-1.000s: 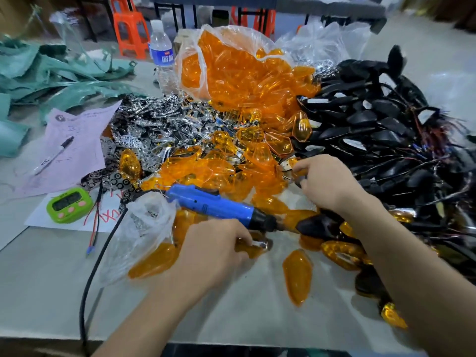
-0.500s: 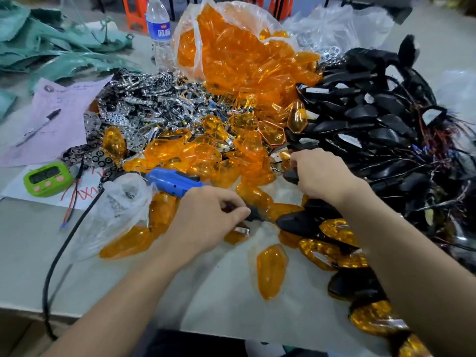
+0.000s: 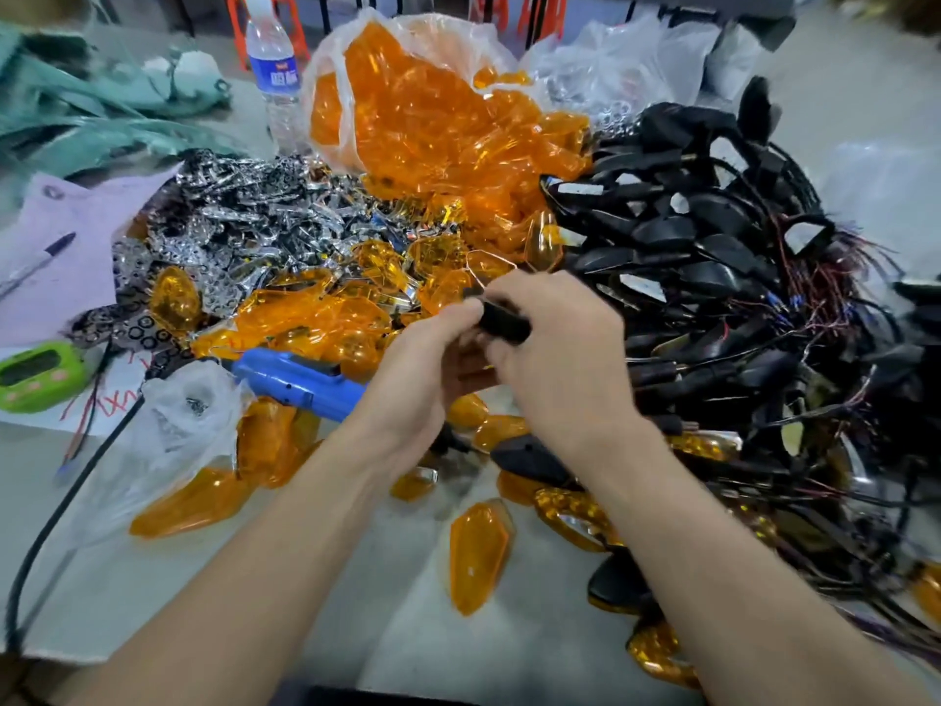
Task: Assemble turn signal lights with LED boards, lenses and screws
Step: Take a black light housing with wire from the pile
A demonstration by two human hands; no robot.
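My right hand (image 3: 555,349) grips a black turn signal housing (image 3: 504,321) lifted above the table's middle. My left hand (image 3: 422,374) meets it from the left, fingertips pinching the housing's near end. A blue electric screwdriver (image 3: 295,382) lies on the table under my left wrist, its tip hidden by my hands. Loose orange lenses (image 3: 315,318) spread across the centre, and one lens (image 3: 478,552) lies alone near the front. Shiny LED boards (image 3: 244,231) are piled at the left. Black wired housings (image 3: 723,277) are heaped on the right.
A bag of orange lenses (image 3: 433,119) stands at the back beside a water bottle (image 3: 275,73). A clear bag with screws (image 3: 178,425), a green timer (image 3: 38,374), purple paper with a pen (image 3: 35,262) and the screwdriver's black cable (image 3: 56,517) occupy the left. Finished lights (image 3: 575,517) lie front right.
My left hand has left the screwdriver and risen to the housing. My right hand has lifted the black housing off the pile toward the middle. The camera has tilted down.
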